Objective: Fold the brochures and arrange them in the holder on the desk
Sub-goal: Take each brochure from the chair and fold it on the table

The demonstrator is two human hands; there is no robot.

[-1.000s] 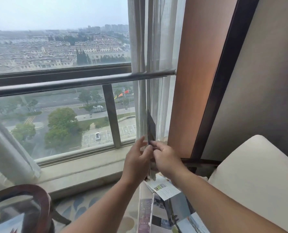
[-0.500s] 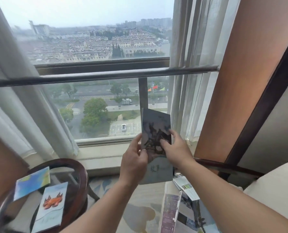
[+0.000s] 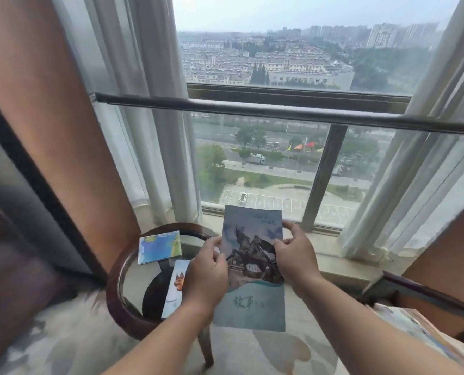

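Brochure (image 3: 252,239) is held upright, cover toward the person, in the air over the near rim of the table (image 3: 114,293). Left hand (image 3: 206,274) pinches its left edge, thumb on the cover. Right hand (image 3: 297,258) pinches the right edge likewise. The two-sided hold likely keeps the sheet flat for squaring and setting down. A blue leaflet (image 3: 159,247) and an orange leaflet (image 3: 176,285) lie flat on the table. No holder is in view.
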